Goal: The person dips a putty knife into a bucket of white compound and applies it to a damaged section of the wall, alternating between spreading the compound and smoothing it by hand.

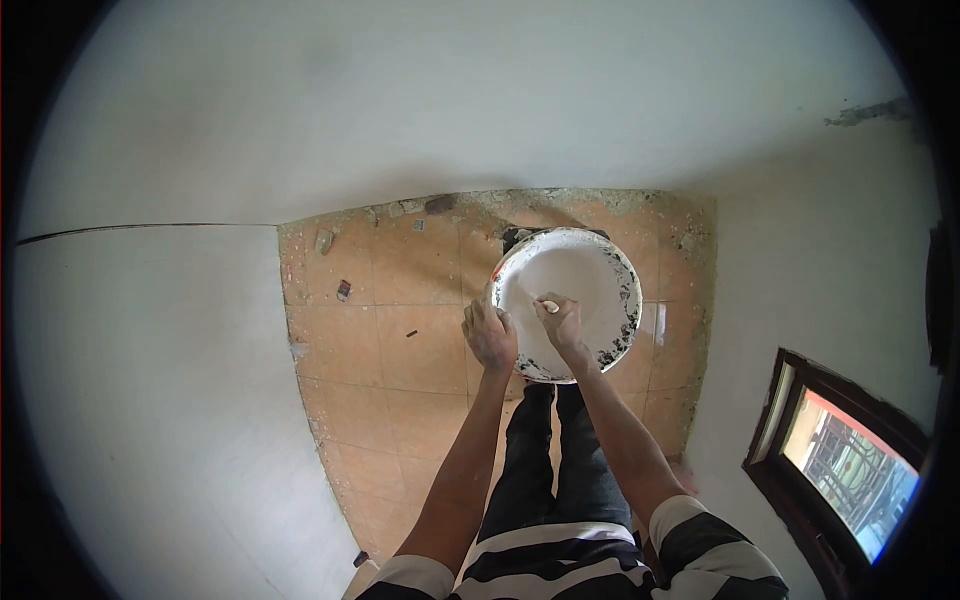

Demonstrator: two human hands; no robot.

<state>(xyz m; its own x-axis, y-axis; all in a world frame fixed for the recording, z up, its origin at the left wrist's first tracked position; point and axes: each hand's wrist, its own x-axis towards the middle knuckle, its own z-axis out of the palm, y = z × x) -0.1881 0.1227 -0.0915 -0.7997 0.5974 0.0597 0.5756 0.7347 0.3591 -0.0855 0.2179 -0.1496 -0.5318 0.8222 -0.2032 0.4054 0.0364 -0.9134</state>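
Observation:
A round white basin [590,270], its rim marked with dark flaking patches, stands before my legs and holds a smooth whitish material. My left hand [490,335] rests against the basin's left rim, its fingers partly spread at the edge. Over the inside of the basin, my right hand [562,322] is closed around a small tool with a pale, rounded handle end [551,307]. The rest of the tool is too indistinct to make out against the white contents.
Orange floor tiles [420,345] carry rubble, a brownish chunk [325,241] and a small packet [344,290]. Pale walls rise ahead, left and right. A dark-framed window [850,460] is at the lower right. Something dark [515,237] lies under the basin's far edge.

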